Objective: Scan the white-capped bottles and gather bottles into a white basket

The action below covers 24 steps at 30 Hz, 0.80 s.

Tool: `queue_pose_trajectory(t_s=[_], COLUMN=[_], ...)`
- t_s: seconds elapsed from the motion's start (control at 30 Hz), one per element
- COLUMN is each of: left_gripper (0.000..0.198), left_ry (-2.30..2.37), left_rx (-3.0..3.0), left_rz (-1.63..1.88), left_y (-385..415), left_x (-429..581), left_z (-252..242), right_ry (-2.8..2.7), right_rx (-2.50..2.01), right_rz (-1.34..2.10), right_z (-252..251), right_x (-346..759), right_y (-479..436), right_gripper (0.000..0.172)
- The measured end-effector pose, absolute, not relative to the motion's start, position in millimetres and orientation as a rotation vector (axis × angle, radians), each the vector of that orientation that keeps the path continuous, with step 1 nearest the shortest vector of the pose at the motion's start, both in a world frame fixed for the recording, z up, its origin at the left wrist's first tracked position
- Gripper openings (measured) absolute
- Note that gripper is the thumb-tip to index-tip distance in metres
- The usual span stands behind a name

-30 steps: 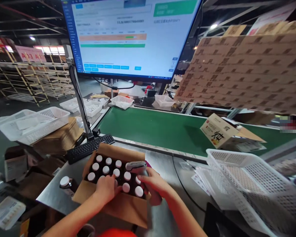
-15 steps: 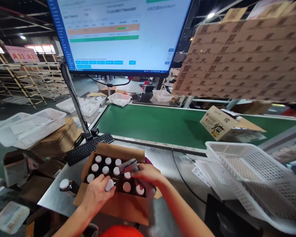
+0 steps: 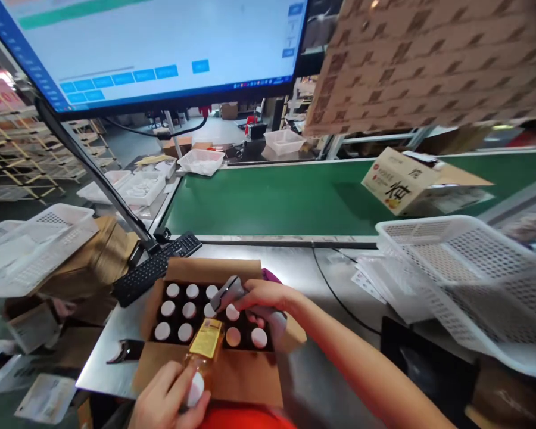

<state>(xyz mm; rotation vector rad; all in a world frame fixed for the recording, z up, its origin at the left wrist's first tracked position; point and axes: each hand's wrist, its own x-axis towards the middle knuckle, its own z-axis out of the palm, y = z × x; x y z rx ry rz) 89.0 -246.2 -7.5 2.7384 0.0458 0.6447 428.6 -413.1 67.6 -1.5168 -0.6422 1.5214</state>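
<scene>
Left hand point(image 3: 170, 396) gripping bottle point(image 3: 203, 351) over box point(image 3: 232, 381) edge, right hand point(image 3: 261, 301) clutching scanner point(image 3: 227, 292)

Two bare forearms enter from the lower edge of the frame, with no sleeve, glove, watch or bracelet showing on either. The left hand point(image 3: 170, 396) sits at bottom centre-left, the right hand point(image 3: 261, 301) just above it toward the middle, both without rings (as far as the blur allows). A strip of bright orange-red clothing point(image 3: 245, 419) shows at the bottom centre.
</scene>
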Motion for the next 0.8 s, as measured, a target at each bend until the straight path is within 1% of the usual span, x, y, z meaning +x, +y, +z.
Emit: queue_pose_trajectory(t_s=[0.13, 0.23, 0.4, 0.5, 0.57, 0.7, 0.73, 0.8], left_gripper=[0.027, 0.029, 0.034, 0.037, 0.033, 0.023, 0.024, 0.037], left_ry=[0.103, 0.102, 0.122, 0.164, 0.163, 0.190, 0.223, 0.338], left_rx=[2.704, 2.701, 2.772, 2.808, 2.839, 2.882, 2.887, 2.903], left_rz=[0.664, 0.621, 0.219, -0.060, -0.223, -0.536, -0.546, -0.455], left_y=[-243.9, -236.6, -211.0, -199.0, -198.7, -215.3, -220.4, -229.3], left_x=[80.7, 92.5, 162.0, 211.0, 230.5, 235.5, 234.0, 233.4], left_z=[-9.1, 5.7, 53.0, 70.7, 69.1, 42.4, 35.4, 25.4], right_ry=[-0.709, -0.728, -0.699, -0.646, -0.616, -0.570, -0.560, -0.554], right_rx=[-1.555, -1.584, -1.534, -1.537, -1.548, -1.570, -1.569, -1.555], right_rz=[1.564, 1.549, 1.414, 1.324, 1.283, 1.218, 1.212, 1.215], right_z=[75.4, 77.4, 72.9, 66.8, 65.9, 74.7, 77.1, 79.0], right_x=[429.3, 431.2, 430.7, 426.6, 422.9, 414.2, 412.0, 408.2], right_y=[-410.3, -411.9, -417.8, -423.0, -429.0, -447.8, -452.8, -461.1], right_gripper=[0.038, 0.039, 0.045, 0.050, 0.055, 0.063, 0.063, 0.062])
